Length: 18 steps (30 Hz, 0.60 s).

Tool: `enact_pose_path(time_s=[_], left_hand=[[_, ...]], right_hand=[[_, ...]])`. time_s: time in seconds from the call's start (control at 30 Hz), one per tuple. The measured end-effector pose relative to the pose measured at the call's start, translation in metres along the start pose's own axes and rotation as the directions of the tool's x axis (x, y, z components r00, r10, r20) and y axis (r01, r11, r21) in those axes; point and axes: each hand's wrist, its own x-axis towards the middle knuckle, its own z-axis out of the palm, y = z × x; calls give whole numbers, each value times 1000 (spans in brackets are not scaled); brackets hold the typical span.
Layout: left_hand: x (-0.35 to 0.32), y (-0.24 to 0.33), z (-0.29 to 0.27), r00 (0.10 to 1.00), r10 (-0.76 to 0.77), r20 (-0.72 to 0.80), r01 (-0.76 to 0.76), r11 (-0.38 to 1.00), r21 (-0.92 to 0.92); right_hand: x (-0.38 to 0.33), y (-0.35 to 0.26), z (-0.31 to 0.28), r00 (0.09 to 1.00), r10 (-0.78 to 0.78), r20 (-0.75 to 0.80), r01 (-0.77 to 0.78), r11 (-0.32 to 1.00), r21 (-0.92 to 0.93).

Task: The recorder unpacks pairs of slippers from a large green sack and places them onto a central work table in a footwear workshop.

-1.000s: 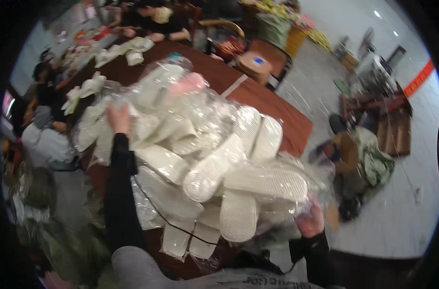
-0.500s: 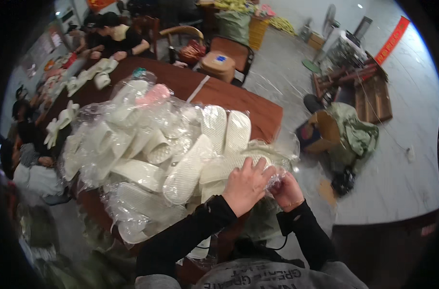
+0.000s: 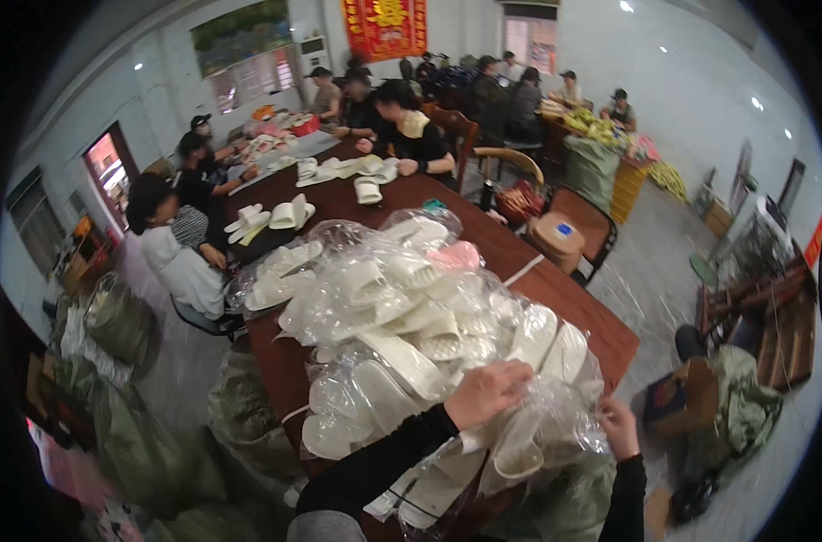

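Two hands work the near end of a big clear plastic bag (image 3: 447, 325) stuffed with white slippers (image 3: 411, 361), which lies on the long brown table (image 3: 600, 321). The left hand (image 3: 487, 393) is closed on the plastic at the bag's near top; the right hand (image 3: 620, 426) pinches the film at its right edge, it seems. Farther along, loose white slippers lie before seated people (image 3: 402, 135) at the table's far end.
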Motion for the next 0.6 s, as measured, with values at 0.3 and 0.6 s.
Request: enact_pose_path(time_s=[0.3,0.6], left_hand=[[-6,-25,-27,953,-5,303,111,936,-335],[-38,-41,34,829,104,549,282,771,-572]], right_hand=[[48,-1,11,961,253,108,-255,672,695],[49,57,123,823,150,548,-502,644,577]])
